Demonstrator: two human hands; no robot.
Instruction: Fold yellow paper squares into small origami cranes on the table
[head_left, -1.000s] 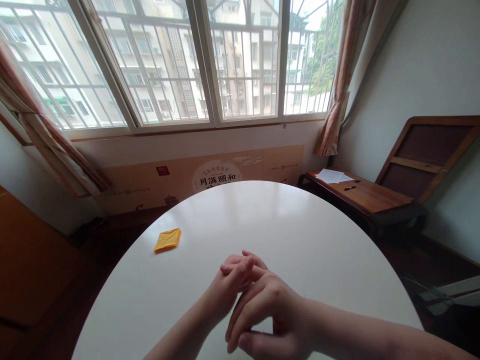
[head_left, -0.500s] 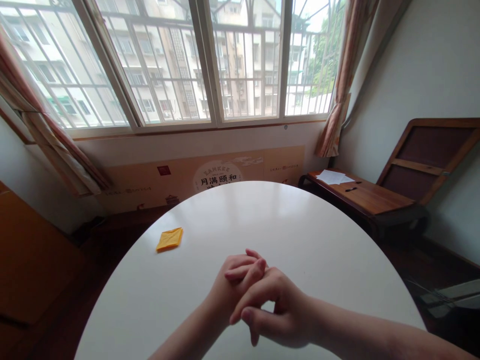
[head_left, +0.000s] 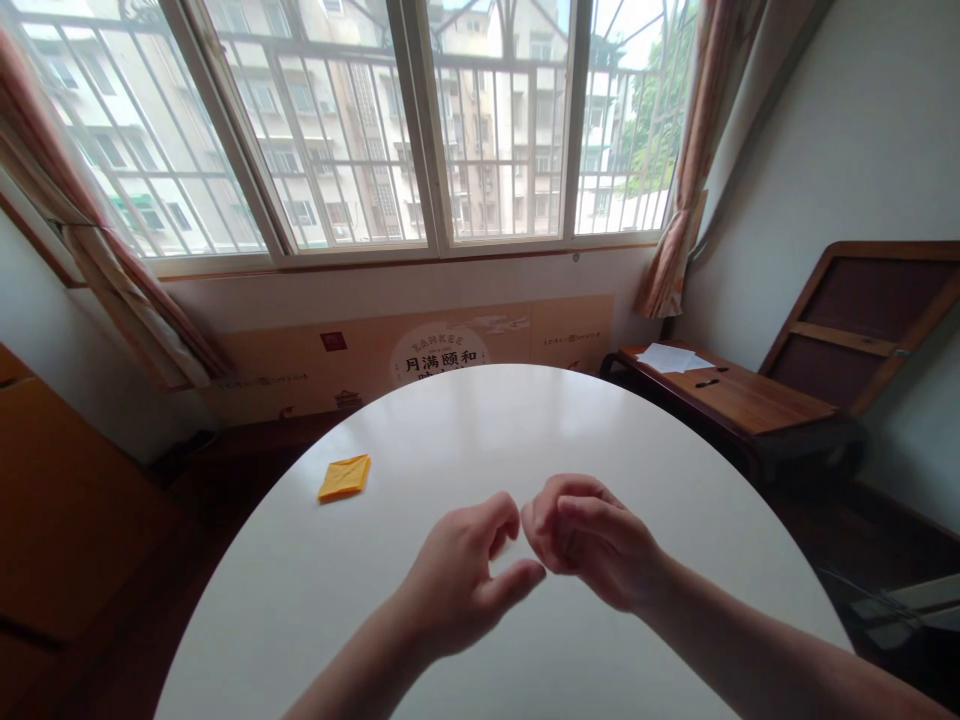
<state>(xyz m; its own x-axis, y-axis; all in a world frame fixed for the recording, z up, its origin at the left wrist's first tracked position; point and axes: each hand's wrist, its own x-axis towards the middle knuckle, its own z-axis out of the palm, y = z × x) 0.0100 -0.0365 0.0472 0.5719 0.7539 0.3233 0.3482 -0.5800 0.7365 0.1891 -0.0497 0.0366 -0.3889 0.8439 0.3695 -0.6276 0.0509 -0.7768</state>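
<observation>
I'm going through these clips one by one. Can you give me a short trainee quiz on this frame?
1. True or false: the orange paper lies under the left hand.
2. Where are the white sheets? A) on the floor B) on the bench C) on the windowsill
3. Which is nearer the orange paper, the left hand or the right hand?

Key: 1 false, the paper lies apart from both hands; 2 B; 3 the left hand.
</observation>
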